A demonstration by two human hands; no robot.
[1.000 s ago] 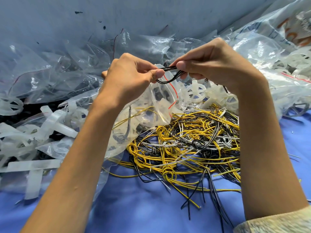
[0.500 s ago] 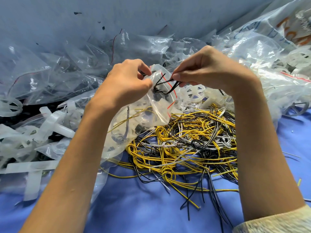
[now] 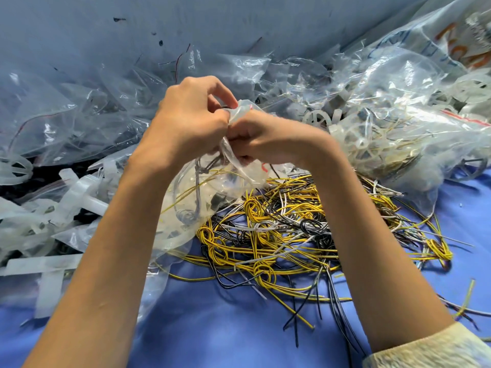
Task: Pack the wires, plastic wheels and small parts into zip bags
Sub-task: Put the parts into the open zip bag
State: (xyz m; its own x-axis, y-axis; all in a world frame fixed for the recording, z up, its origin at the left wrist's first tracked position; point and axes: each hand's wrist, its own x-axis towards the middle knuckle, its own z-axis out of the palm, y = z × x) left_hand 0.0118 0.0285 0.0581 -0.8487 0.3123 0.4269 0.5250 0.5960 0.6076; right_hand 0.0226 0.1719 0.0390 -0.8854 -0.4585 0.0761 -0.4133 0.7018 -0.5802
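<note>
- Zip bag (image 3: 212,192) hangs between both hands, over the left edge of the wire pile (image 3: 279,229) on the blue bench (image 3: 225,328). It holds a few thin wires and some small dark parts.
- Left hand (image 3: 191,120) pinches the bag's mouth with curled fingers and holds the rim up.
- Right hand (image 3: 265,139) is clenched on the crumpled film just below the mouth, touching the left hand. Whether a wire sits inside its fingers cannot be told.
- Film looks thin, soft and slippery, so it will likely collapse unless held at the stiffer zip strip.
- Wires look light and springy. The knotted yellow and black loops would probably snag, so taking 1 coil at its knot seems the best hold.
- Plastic wheels (image 3: 316,119) lie behind the hands among filled bags (image 3: 398,134). They look rigid and light, easy to lift by the rim.
</note>
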